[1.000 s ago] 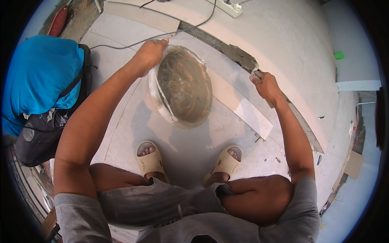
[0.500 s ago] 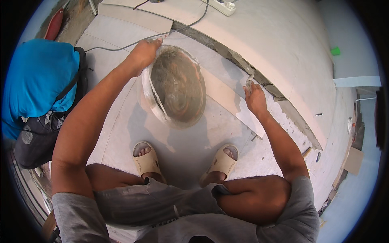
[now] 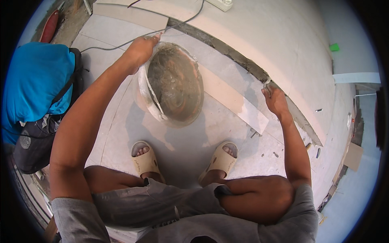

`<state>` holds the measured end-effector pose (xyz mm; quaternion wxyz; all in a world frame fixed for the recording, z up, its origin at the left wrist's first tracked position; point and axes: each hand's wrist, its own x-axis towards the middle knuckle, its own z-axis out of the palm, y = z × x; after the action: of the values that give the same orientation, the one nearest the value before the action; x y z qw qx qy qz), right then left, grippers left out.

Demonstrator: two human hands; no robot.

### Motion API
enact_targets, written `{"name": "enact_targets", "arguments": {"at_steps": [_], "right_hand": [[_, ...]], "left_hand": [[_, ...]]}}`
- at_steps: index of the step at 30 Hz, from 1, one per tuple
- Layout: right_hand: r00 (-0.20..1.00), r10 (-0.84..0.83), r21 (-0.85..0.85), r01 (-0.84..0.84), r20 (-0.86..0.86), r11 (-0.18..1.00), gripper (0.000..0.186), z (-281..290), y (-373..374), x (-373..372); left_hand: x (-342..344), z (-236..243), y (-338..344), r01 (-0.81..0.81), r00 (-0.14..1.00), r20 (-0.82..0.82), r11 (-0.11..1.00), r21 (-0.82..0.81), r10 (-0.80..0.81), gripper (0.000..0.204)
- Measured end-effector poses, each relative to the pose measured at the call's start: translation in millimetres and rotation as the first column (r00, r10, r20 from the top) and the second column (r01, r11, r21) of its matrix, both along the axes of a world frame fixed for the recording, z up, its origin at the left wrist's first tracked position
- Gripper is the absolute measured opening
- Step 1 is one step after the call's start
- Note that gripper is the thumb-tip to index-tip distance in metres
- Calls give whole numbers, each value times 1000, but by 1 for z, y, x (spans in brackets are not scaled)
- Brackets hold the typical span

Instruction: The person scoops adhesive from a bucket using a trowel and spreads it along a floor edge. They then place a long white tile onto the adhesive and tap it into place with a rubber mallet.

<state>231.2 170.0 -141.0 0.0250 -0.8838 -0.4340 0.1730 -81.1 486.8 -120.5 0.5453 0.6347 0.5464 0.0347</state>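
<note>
My left hand [image 3: 142, 52] is closed on the far left rim of a round bucket [image 3: 150, 99]. The bucket tilts a little and has wet grey mortar [image 3: 175, 83] smeared inside. Off to the right, my right hand [image 3: 276, 100] is closed around a small trowel [image 3: 267, 81], whose blade is mostly hidden. The trowel meets the edge of a step, at a long gap [image 3: 233, 54] below the pale floor slab. Dark grey mortar lines the gap up to the trowel.
A narrow tile strip [image 3: 233, 95] lies right of the bucket. A dark cable [image 3: 121, 46] crosses the floor behind it. At the left is a person in a blue shirt [image 3: 44, 77]. My sandalled feet [image 3: 146, 160] stand before the bucket.
My right hand and the trowel have slid rightward and nearer along the gap, and more smoothed mortar shows behind them. My left hand keeps its grip on the bucket rim.
</note>
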Motion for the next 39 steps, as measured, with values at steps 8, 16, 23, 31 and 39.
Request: {"name": "enact_targets", "arguments": {"at_steps": [8, 16, 23, 31, 39], "right_hand": [[955, 294, 202, -297, 49, 933, 27, 68, 34, -52], [794, 608, -68, -607, -15, 791, 23, 32, 83, -120], [790, 440, -183, -552, -427, 813, 31, 37, 101, -138], [837, 447, -144, -508, -314, 850, 31, -2, 111, -164], [805, 588, 145, -574, -75, 806, 34, -45, 110, -160]], "left_hand": [[-4, -14, 10, 52, 998, 17, 998, 24, -53, 62], [-6, 29, -21, 63, 997, -40, 998, 28, -61, 63], [-21, -4, 2, -34, 999, 28, 999, -5, 34, 60], [-8, 10, -11, 21, 998, 54, 1000, -21, -20, 68], [-8, 15, -11, 22, 1000, 23, 998, -51, -21, 70]]}}
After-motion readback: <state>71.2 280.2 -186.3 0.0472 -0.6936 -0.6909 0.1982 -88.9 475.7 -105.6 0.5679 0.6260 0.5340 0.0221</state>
